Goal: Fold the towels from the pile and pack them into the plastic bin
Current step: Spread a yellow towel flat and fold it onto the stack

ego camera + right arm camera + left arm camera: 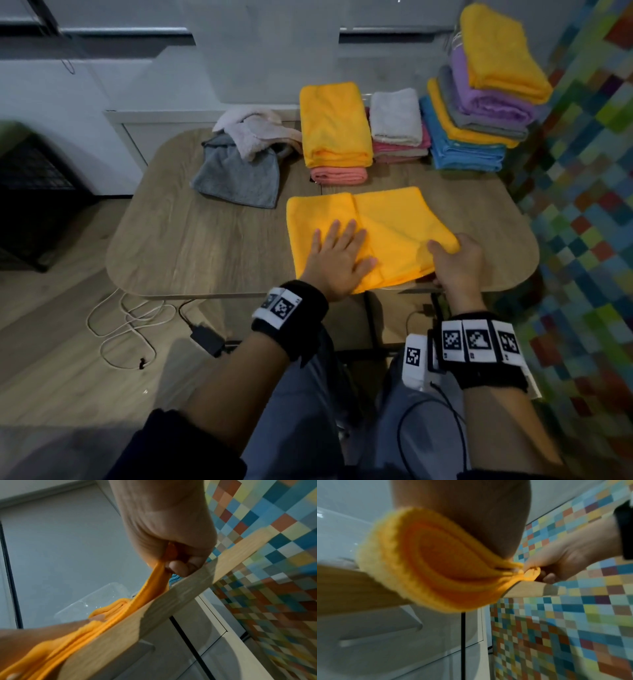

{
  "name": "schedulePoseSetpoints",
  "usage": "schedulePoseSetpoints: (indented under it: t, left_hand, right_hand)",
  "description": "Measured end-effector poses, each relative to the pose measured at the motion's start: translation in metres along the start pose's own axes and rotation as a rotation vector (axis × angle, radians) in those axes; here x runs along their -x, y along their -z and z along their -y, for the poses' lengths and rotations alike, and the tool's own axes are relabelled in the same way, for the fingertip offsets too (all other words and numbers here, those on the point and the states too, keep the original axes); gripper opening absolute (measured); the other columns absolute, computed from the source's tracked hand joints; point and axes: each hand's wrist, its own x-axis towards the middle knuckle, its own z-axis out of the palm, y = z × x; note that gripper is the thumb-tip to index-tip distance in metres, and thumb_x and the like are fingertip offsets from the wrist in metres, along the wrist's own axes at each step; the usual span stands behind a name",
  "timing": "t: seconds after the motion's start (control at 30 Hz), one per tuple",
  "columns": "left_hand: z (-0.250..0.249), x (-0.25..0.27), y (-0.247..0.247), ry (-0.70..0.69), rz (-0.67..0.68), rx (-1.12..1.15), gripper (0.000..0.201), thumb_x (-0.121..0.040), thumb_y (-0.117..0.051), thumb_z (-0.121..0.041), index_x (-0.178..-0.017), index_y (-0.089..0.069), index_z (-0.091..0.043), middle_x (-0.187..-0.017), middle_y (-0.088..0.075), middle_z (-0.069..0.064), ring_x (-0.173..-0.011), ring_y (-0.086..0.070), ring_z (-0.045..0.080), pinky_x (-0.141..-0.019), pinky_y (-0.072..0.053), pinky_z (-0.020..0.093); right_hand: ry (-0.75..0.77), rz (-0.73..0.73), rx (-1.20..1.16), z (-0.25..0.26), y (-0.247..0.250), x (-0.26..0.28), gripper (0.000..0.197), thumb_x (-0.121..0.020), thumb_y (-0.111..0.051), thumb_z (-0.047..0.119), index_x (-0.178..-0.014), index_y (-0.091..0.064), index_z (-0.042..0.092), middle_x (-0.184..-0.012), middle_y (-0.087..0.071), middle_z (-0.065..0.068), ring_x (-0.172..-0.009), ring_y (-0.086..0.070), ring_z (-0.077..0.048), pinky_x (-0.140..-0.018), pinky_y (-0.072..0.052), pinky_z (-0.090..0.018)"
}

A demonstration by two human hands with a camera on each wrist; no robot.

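Left hand (337, 260) lies flat, fingers spread, on the towel (387, 219); right hand (459, 262) pinches its near right corner, fingertips hidden beneath.

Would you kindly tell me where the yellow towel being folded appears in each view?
Head: yellow towel lies centre, on the table's near edge.
Left wrist: it fills the centre-left, edges pinched at right.
Right wrist: it runs from bottom left up to the centre.
Shared landmark: the right hand gripping its corner.
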Motion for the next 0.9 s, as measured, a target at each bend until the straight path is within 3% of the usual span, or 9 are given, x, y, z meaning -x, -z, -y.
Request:
schedulePoseSetpoints:
  t: [0.13,0.27,0.33,0.4,0.5,0.6,0.67,0.77,0.9]
  left_hand:
    - [-0.008,-0.023,-0.006,-0.010,-0.004,-0.047,0.068,-0.095,-0.023,-0.059,-0.150,-0.002,-0.025,-0.158,0.008,-0.004,-0.145,0.013,0.020,-0.114,0.013,0.048]
    - [-0.019,-0.042,0.003,-0.026,0.048,-0.051,0.076,-0.091,-0.022,-0.066,-0.150,0.001,-0.025,-0.158,0.008,-0.005,-0.145,0.014,0.019,-0.115,0.015,0.049]
    - [-0.017,-0.042,0.008,-0.060,-0.031,0.088,0.069,-0.095,-0.026,-0.058,-0.150,-0.006,-0.022,-0.159,-0.005,-0.001,-0.146,0.005,0.020,-0.117,0.010,0.047]
    - [-0.005,-0.039,0.012,-0.092,-0.228,0.291,0.053,-0.099,-0.034,-0.042,-0.146,-0.028,-0.017,-0.150,-0.034,0.006,-0.141,-0.022,0.026,-0.117,-0.011,0.043]
    - [0.014,-0.032,0.018,-0.023,-0.435,0.637,0.025,-0.096,-0.042,-0.019,-0.116,-0.058,-0.014,-0.108,-0.066,0.004,-0.102,-0.059,0.022,-0.090,-0.046,0.036]
    - [0.020,-0.024,0.024,0.192,-0.420,1.059,0.018,-0.100,-0.038,-0.016,-0.097,-0.056,-0.013,-0.078,-0.061,0.001,-0.069,-0.057,0.012,-0.061,-0.047,0.023]
    - [0.025,-0.022,0.030,0.355,-0.411,1.300,0.033,-0.100,-0.039,-0.031,-0.083,-0.058,-0.010,-0.070,-0.056,0.005,-0.063,-0.055,0.013,-0.054,-0.046,0.019]
    - [0.034,-0.027,0.035,0.495,-0.377,1.371,0.052,-0.094,-0.047,-0.045,-0.115,-0.058,0.001,-0.107,-0.062,0.019,-0.102,-0.060,0.029,-0.079,-0.050,0.033]
    - [0.040,-0.034,0.031,0.489,-0.397,1.284,0.054,-0.090,-0.055,-0.008,-0.137,-0.030,-0.007,-0.132,-0.049,0.014,-0.108,-0.055,0.024,-0.084,-0.045,0.033]
  right_hand:
    - [0.085,-0.130,0.021,-0.004,0.005,0.000,0.014,-0.093,-0.057,0.017,-0.097,-0.058,0.003,-0.089,-0.053,-0.006,-0.083,-0.049,-0.017,-0.067,-0.033,-0.020]
    - [0.066,-0.205,0.052,-0.001,0.007,-0.007,0.029,-0.093,-0.056,0.020,-0.110,-0.057,-0.003,-0.106,-0.060,-0.017,-0.095,-0.055,-0.026,-0.077,-0.038,-0.028]
    - [0.132,-0.236,0.041,0.004,0.004,-0.007,0.021,-0.093,-0.055,0.019,-0.101,-0.059,-0.001,-0.096,-0.060,-0.016,-0.085,-0.054,-0.023,-0.079,-0.045,-0.032]
    - [0.280,-0.259,0.043,0.010,-0.002,-0.004,0.019,-0.091,-0.055,0.022,-0.086,-0.058,0.004,-0.081,-0.058,-0.012,-0.075,-0.053,-0.024,-0.075,-0.050,-0.043]
    - [0.495,-0.190,0.095,0.024,-0.025,0.010,0.023,-0.089,-0.055,0.025,-0.097,-0.066,0.007,-0.094,-0.061,-0.014,-0.091,-0.056,-0.027,-0.083,-0.045,-0.035]
    - [0.646,0.006,0.031,0.046,-0.058,0.033,0.024,-0.088,-0.057,0.021,-0.104,-0.067,0.007,-0.107,-0.060,-0.010,-0.104,-0.053,-0.024,-0.089,-0.042,-0.033]
    - [0.702,0.165,0.083,0.048,-0.081,0.044,0.024,-0.088,-0.059,0.018,-0.106,-0.068,0.006,-0.115,-0.062,-0.011,-0.113,-0.053,-0.027,-0.096,-0.041,-0.036]
    - [0.671,0.401,0.310,0.032,-0.100,0.047,0.033,-0.089,-0.059,0.021,-0.120,-0.062,0.010,-0.137,-0.052,-0.009,-0.136,-0.036,-0.028,-0.113,-0.021,-0.041]
    - [0.642,0.473,0.270,0.028,-0.089,0.047,0.040,-0.096,-0.047,0.037,-0.128,-0.057,0.015,-0.146,-0.042,-0.003,-0.142,-0.024,-0.019,-0.116,-0.006,-0.036]
